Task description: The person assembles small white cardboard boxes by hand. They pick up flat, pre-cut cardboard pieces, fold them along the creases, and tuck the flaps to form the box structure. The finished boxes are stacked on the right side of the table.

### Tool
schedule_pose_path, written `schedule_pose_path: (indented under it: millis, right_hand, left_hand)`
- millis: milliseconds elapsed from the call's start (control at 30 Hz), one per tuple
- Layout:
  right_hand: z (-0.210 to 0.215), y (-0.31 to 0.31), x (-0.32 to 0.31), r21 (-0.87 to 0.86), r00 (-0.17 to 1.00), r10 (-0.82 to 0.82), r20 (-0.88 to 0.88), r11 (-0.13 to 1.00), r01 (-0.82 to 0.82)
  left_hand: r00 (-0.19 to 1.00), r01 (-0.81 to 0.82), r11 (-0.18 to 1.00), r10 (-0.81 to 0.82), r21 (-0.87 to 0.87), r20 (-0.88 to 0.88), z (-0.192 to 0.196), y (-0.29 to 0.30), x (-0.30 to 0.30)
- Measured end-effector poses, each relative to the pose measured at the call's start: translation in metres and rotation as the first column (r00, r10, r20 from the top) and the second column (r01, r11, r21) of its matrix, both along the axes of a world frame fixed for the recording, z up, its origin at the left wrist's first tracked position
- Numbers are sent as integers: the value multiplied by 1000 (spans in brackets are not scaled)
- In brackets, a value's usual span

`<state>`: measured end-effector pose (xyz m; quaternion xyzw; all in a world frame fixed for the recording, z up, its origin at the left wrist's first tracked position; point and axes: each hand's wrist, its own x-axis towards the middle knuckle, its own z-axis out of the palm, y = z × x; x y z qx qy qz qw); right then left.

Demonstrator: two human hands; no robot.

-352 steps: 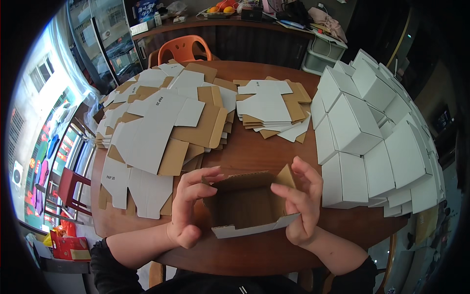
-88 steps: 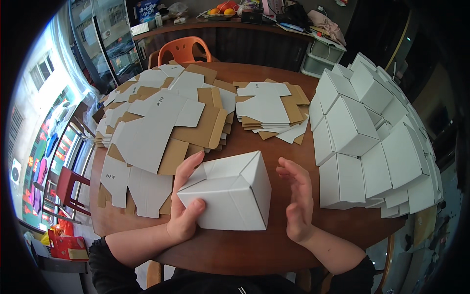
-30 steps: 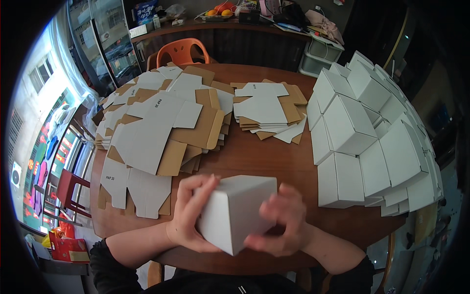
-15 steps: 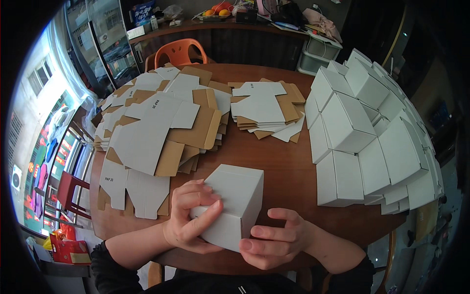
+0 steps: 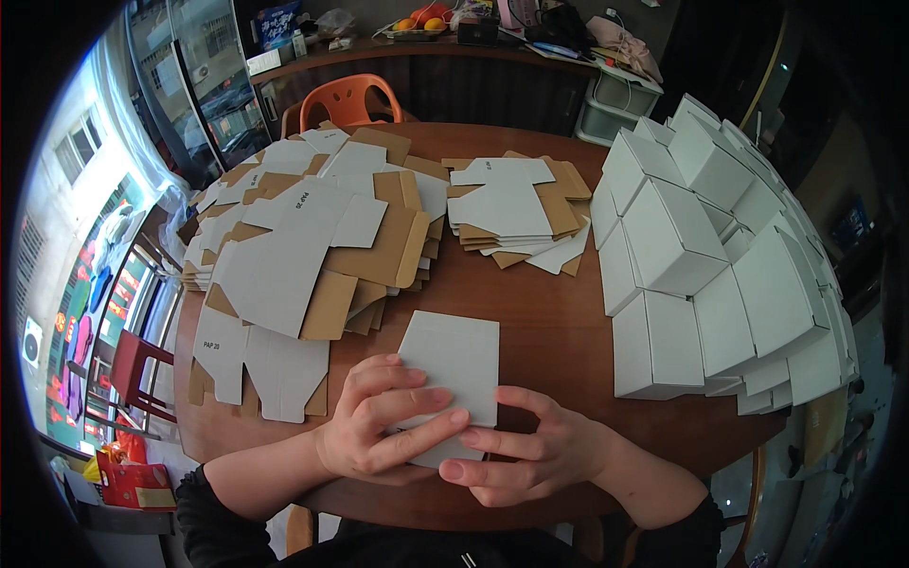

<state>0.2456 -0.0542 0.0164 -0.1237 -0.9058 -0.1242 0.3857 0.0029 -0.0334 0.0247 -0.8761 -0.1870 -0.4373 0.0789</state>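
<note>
A folded white cardboard box (image 5: 453, 358) is between my hands near the front of the table. My left hand (image 5: 381, 417) grips it from the left, with its fingers laid across the near part of the box. At the near right edge, the curled fingers of my right hand (image 5: 542, 447) press against the box. Its lower end is partly hidden behind my fingers. Flat, unfolded box blanks (image 5: 284, 251), white with brown inner sides, are heaped to the left. A smaller stack of blanks (image 5: 502, 204) lies farther back in the middle.
A tall pile of finished white boxes (image 5: 672, 237) covers the table's right side. The wooden table (image 5: 559, 331) has a curved edge. Behind it are an orange chair (image 5: 350, 99) and a cluttered counter (image 5: 426, 45). A dark red stool (image 5: 142, 374) stands at the left.
The box has turned in my hands, so one broad face now points up. My right fingers have come up onto its right edge, and my left fingers reach farther across.
</note>
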Motion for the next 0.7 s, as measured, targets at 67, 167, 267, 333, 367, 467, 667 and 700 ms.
schedule_pose_path:
  millis: [67,167,267,333,367,467,667,700]
  right_hand:
    - [1,1,1,-8,1000,3,17,1000,-3]
    - [0,2,0,-5,1000,-11,21,1000,12]
    - [1,2,0,6,999,-23,32,1000,23]
    - [3,3,1,19,999,-25,43,1000,24]
    - [4,4,1,28,999,-25,48,999,24]
    - [6,6,4,7,998,-10,64,1000,9]
    - [20,17,24,56,999,-52,11,997,51]
    - [16,18,24,79,995,-77,-62,994,82]
  left_hand:
    - [1000,-7,1000,8,8,-11,0,0,0]
    - [1000,-16,1000,17,12,-15,-1,-1,1]
    - [1000,-29,999,29,18,-10,-1,-1,2]
    - [999,-38,999,38,29,-15,-1,-1,2]
    - [999,-43,999,44,32,-12,-1,-1,3]
    - [999,-49,998,49,38,-20,0,-1,3]
    - [995,-82,997,81,9,56,5,4,-3]
    - [991,-96,995,96,-9,92,3,4,-3]
